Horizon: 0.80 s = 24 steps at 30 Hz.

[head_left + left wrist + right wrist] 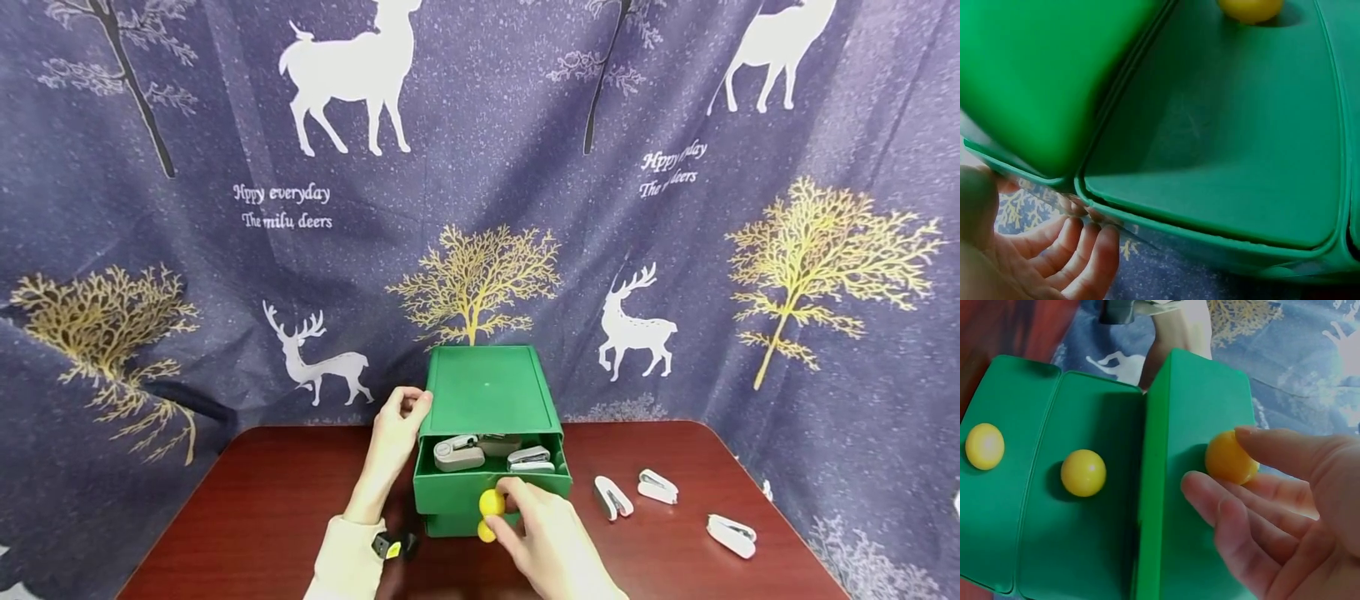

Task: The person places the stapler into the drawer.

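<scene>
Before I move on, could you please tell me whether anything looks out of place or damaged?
Nothing looks spilled or damaged. Three white staplers lie loose at differing angles on the table, right of the green drawer unit; that seems slightly odd, since other staplers sit inside its open drawer.

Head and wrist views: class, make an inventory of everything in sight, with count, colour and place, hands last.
Cabinet: 1, green, middle of the table
Drawers: 3, green, in the cabinet, top one pulled out
Knobs: 3, yellow, one per drawer front
Staplers inside: at least 3, grey and white, top drawer
Loose staplers: 3, white and grey, right of the cabinet
Table: 1, red-brown, under the cabinet
Patterned cloth: 1, dark blue, behind the table
Sleeve: 1, cream, left arm
Left hand: 1, cabinet's left side
Right hand: 1, top knob
</scene>
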Each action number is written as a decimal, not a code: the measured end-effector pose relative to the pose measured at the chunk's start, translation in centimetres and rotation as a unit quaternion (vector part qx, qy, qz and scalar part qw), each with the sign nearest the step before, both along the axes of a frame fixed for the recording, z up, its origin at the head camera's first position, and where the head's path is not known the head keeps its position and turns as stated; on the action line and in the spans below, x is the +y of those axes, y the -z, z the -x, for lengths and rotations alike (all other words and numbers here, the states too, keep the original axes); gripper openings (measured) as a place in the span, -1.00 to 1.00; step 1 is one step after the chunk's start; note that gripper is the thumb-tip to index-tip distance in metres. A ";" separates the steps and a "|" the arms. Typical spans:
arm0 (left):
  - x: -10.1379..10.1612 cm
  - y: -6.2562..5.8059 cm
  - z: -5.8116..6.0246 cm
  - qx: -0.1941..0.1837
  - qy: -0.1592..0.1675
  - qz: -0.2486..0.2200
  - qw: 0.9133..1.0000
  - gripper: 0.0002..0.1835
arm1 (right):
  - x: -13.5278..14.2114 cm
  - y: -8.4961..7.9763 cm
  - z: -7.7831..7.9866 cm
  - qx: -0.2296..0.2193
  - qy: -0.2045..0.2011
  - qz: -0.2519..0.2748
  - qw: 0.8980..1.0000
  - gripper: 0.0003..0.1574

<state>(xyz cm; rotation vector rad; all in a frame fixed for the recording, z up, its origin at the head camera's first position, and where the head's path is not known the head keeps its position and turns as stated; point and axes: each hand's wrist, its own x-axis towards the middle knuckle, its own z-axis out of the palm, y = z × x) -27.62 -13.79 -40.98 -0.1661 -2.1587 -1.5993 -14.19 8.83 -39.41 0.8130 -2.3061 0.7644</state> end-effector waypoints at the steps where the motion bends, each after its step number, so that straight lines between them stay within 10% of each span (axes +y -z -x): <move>1: 0.0 0.0 0.0 0.000 0.001 -0.003 1.000 -0.74 | -0.1 0.0 0.1 -0.008 0.001 0.004 1.000 -0.68; 24: 0.1 -0.1 -0.1 -0.008 0.005 -0.013 1.000 -0.74 | -0.7 1.1 3.0 -0.048 0.049 0.096 0.993 -0.69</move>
